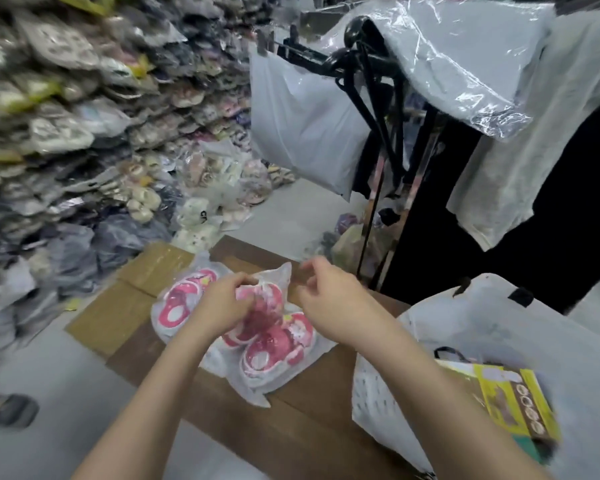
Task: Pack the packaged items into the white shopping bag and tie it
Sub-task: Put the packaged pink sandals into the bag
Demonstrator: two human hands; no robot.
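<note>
Clear plastic packages of pink shoes [267,344] lie in a loose heap on flattened brown cardboard [125,306]. My left hand [227,299] presses down on the top package, fingers curled into its plastic. My right hand [326,292] hovers just right of it, fingers pinched near a raised corner of the plastic [284,270]; blur hides whether it grips. The white shopping bag [492,327] stands open at the lower right, with a yellow-green box [513,400] lying across its mouth.
A tall wall of bagged shoes [66,116] fills the left side. A white plastic bag [302,129] hangs from a black rack [371,81] ahead. Dark and white garments [534,168] under clear film hang on the right. A sandal [7,408] lies on the grey floor.
</note>
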